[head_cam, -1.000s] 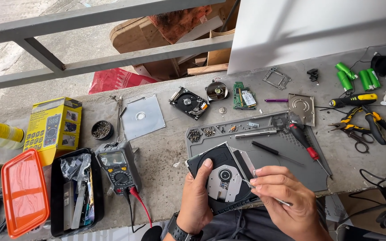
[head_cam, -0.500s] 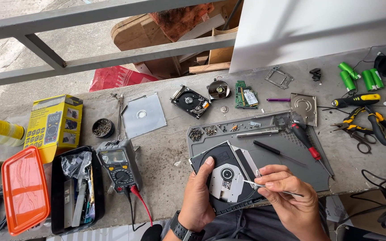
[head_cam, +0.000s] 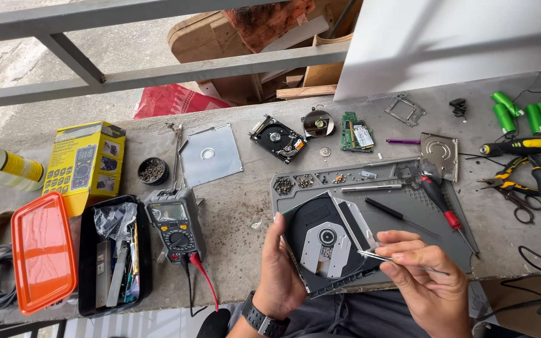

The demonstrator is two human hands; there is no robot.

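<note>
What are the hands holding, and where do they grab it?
The left hand grips the slim black disc drive by its left edge. The right hand pinches thin metal tweezers near their middle, tips at the drive.

4 green batteries (head_cam: 524, 116); 2 screwdrivers (head_cam: 446, 213); 1 multimeter (head_cam: 176, 225).

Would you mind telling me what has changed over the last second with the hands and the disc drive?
The right hand has swung its thin metal tweezers leftward, so the tips now reach the black slim optical disc drive, and the drive has tilted slightly. The left hand keeps its grip on the drive's left edge. The grey work mat, multimeter and other tools lie as before.
</note>
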